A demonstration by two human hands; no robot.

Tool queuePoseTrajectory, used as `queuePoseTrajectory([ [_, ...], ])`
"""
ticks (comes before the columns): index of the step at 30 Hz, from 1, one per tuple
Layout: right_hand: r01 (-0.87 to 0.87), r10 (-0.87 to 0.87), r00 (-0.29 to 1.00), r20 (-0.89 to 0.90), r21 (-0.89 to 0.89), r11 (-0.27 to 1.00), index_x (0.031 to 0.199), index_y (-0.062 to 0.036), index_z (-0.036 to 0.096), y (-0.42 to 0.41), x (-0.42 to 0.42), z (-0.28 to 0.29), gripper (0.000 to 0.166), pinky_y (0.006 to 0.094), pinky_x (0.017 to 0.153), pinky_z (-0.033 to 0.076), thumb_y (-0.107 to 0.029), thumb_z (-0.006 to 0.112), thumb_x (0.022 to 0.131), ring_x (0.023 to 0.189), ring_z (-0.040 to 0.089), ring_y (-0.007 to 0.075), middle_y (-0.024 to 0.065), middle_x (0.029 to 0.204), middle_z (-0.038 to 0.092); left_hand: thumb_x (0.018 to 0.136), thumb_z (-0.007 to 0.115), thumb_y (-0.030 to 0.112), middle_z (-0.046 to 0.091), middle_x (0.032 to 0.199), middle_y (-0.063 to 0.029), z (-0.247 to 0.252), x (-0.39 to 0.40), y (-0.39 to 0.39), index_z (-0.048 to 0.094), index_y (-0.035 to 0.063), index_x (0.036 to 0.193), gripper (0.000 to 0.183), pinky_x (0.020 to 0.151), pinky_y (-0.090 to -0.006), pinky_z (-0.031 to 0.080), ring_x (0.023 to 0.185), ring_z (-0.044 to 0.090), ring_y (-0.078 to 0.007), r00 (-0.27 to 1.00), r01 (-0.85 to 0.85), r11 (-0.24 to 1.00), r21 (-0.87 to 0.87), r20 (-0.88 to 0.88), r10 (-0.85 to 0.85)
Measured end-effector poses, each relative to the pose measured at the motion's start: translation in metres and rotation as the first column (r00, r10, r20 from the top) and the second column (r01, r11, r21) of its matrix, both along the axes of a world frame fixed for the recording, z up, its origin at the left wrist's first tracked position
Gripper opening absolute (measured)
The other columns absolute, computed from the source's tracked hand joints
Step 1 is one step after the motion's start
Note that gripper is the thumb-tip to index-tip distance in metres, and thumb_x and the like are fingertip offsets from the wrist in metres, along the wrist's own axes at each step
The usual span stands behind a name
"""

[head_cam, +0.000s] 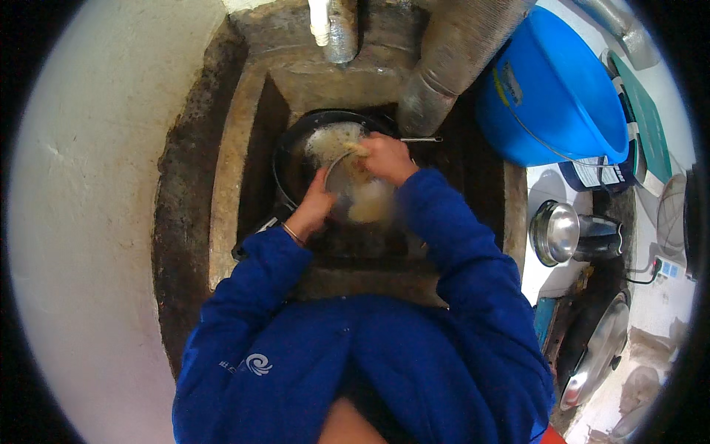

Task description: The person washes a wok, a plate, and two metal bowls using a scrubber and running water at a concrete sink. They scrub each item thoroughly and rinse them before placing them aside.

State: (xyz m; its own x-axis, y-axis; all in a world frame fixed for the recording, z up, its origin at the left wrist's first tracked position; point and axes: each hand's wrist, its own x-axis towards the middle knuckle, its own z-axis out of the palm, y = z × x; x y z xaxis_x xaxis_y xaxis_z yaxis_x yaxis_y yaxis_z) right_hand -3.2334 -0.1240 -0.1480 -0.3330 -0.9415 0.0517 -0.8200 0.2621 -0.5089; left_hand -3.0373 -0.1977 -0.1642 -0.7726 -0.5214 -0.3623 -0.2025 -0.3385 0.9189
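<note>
My left hand grips the near left rim of a round metal vessel, probably a bowl or pan. Its inside and near side are blurred. At the vessel's far rim, my right hand holds a pale yellowish scrubber, mostly covered by the fingers; its exact kind cannot be told. Behind and beneath the vessel sits a black wok with foamy water in it. A whitish-yellow blurred patch shows below my right hand, either suds or water.
A worn concrete sink surrounds the work. A white tap pipe and a foil-wrapped pipe reach in from above. On the right stand a blue bucket, a steel bowl and a pot lid. A thin metal handle sticks out beside the wok.
</note>
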Motion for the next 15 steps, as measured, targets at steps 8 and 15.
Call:
queuePoseTrajectory([
  [8, 0.586, -0.153, -0.177, 0.972, 0.229, 0.778, 0.104, 0.0032, 0.064, 0.016, 0.067, -0.147, 0.048, 0.0348, 0.074, 0.047, -0.04, 0.062, 0.085, 0.086, 0.061, 0.0196, 0.0092, 0.096, 0.066, 0.074, 0.046, -0.013, 0.043, 0.132, -0.0136, 0.008, -0.03, 0.019, 0.027, 0.0049, 0.137, 0.068, 0.102, -0.0315, 0.035, 0.121, 0.043, -0.0232, 0.915, -0.366, 0.927, -0.085, -0.216, 0.341],
  [15, 0.418, -0.445, 0.401, 0.801, 0.272, 0.867, 0.095, 0.0038, 0.067, 0.024, 0.038, -0.109, 0.043, 0.0407, 0.073, 0.049, -0.036, 0.065, 0.079, 0.083, 0.065, 0.0285, 0.0171, 0.09, 0.068, 0.073, 0.055, -0.006, 0.057, 0.116, -0.0123, -0.022, -0.003, 0.003, 0.044, 0.0011, 0.124, 0.052, 0.088, -0.0342, 0.047, 0.104, 0.058, -0.025, 0.957, -0.271, 0.939, -0.21, 0.048, 0.286],
])
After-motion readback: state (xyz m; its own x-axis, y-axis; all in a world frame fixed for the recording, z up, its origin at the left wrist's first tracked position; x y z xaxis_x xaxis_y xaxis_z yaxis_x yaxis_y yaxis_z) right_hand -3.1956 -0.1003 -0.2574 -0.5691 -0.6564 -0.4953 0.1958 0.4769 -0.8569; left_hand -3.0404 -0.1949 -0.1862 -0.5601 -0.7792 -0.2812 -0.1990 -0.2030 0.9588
